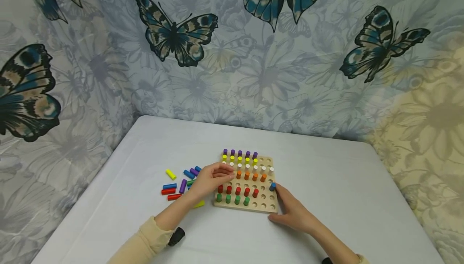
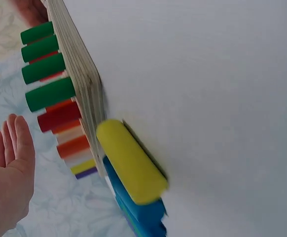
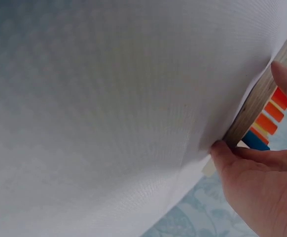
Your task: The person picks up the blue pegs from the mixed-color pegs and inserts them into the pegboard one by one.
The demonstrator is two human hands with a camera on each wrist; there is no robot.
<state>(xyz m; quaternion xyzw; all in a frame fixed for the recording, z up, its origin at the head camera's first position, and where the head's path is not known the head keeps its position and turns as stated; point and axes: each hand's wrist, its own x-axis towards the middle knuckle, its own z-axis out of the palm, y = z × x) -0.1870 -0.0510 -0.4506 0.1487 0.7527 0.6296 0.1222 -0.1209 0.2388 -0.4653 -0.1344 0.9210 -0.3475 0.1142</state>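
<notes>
A wooden pegboard (image 1: 246, 209) lies on the table with rows of upright coloured pegs: purple, yellow, white, orange, red and green. One blue peg (image 1: 272, 186) stands at its right side, beside my right fingertips. My right hand (image 1: 295, 212) holds the board's near right corner, thumb on the front edge and fingers along the right edge. Over the board's left part hovers my left hand (image 1: 213, 178), its fingers stretched to the right and hiding some holes. The left wrist view shows that hand (image 2: 10, 182) with fingers extended and no peg in it.
Loose pegs lie left of the board, among them a yellow peg (image 1: 170, 174), a red peg (image 1: 168, 191) and a purple peg (image 1: 183, 186). Another yellow peg (image 2: 131, 163) lies close to the board's edge. A patterned butterfly backdrop (image 1: 268, 74) rises behind the white table (image 1: 326, 167).
</notes>
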